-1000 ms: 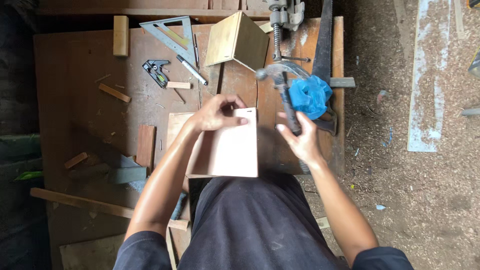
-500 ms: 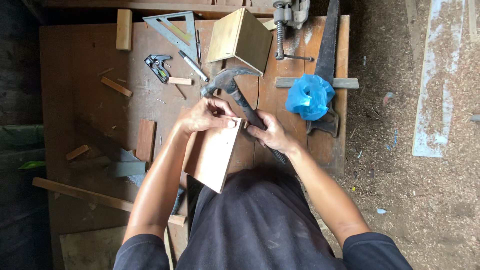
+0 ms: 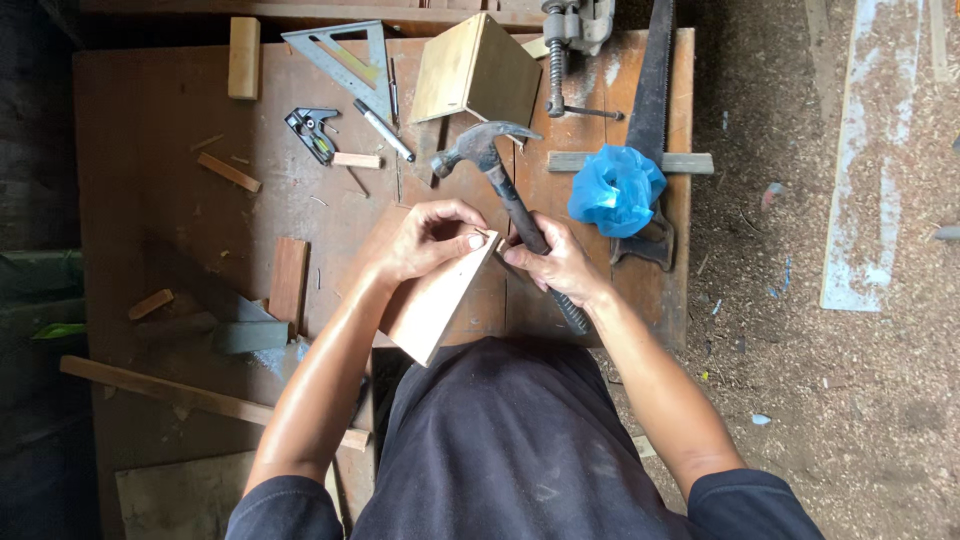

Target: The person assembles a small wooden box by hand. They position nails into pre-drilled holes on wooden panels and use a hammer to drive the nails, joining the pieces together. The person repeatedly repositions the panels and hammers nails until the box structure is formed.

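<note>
Nail pinched at the board's top edge, hammer raised

The left hand (image 3: 425, 240) pinches a small nail on the tilted wooden board (image 3: 435, 300); the right hand (image 3: 555, 262) grips the hammer (image 3: 500, 180) shut, head above the board. Beyond the board on the table (image 3: 150, 150) sit a finished wooden box (image 3: 475, 75) and blue bag (image 3: 615, 188). Nail looks undriven.

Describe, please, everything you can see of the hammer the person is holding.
The hammer is a claw hammer with a dull grey metal head and a dark handle. The right hand grips the handle about halfway along, so the lower part pokes out below the wrist. It is held tilted, head up and to the left, above the brown workbench. Its head hangs just over the corner of the pale wooden board that the left hand steadies.
</note>
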